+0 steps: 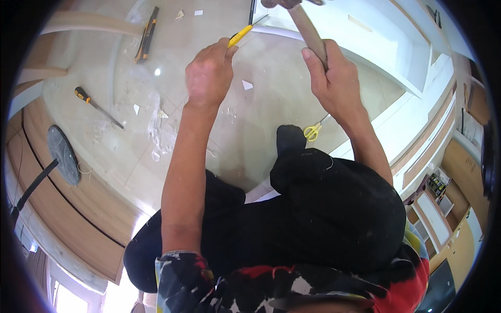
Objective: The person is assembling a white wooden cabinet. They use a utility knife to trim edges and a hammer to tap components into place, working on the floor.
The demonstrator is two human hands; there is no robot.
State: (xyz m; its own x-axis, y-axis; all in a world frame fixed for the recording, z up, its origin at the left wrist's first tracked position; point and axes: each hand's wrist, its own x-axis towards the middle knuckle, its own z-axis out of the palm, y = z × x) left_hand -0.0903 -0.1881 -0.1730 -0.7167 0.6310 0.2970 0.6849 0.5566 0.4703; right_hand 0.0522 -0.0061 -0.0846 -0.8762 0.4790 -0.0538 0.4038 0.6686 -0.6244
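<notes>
Head view, looking straight down: the right hand point(334, 78) is wrapped tight round a long, narrow brown strip point(309, 28), fingers folded over it and the thumb laid along its side. The strip runs up and away from the fist toward the top edge of the picture, where another hand point(284, 3) seems to meet its far end, though that part is cut off. The left hand point(209, 73) is closed on a yellow-handled utility knife point(241, 34), whose dark blade points up toward the strip and the pale curved edge beside it.

From where I stand the strip looks thin, light and springy, like edging veneer: it would bend easily and might crease or crack if folded sharply, so holding it flat across its width, close to the working spot, seems the sound place to take it. The knife is light and rigid; its handle is the only safe hold.

Just below the right wrist, yellow-handled scissors point(312, 130) lie on the pale floor point(250, 130) beside the person's dark-trousered knee. Well off to the left lie a screwdriver point(96, 107) with an orange-and-black handle and a second cutter point(147, 35), with paper scraps and shavings point(159, 130) scattered between.
</notes>
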